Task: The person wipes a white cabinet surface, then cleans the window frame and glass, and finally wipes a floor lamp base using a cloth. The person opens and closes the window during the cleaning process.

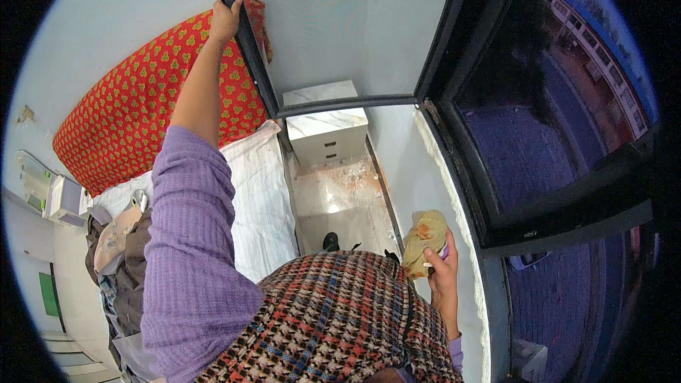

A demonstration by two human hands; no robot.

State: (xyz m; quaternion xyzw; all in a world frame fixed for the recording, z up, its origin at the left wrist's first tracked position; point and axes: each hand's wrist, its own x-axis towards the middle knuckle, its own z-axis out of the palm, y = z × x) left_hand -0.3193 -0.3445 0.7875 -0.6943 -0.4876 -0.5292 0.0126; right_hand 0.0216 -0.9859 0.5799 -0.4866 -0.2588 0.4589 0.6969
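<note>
My left hand [225, 21] is raised at the upper left, fingers wrapped round the edge of a dark-framed window sash [257, 64]. The sash is swung inward, and a pale wall shows through its pane. Low on the right, my right hand [444, 269] grips a crumpled yellowish-green cloth [425, 230] with orange-brown stains. A bit of purple shows between cloth and fingers; what it belongs to I cannot make out. The cloth hangs beside the pale wall below the window, apart from the dark window frame [489, 202].
Left of me a bed [259, 191] with a white sheet carries a red patterned cover [149, 92] and a heap of dark clothes [135, 255]. A white marble-topped cabinet [328, 131] stands ahead. Debris lies on the tiled floor [333, 195]. Outside is a paved yard [518, 149].
</note>
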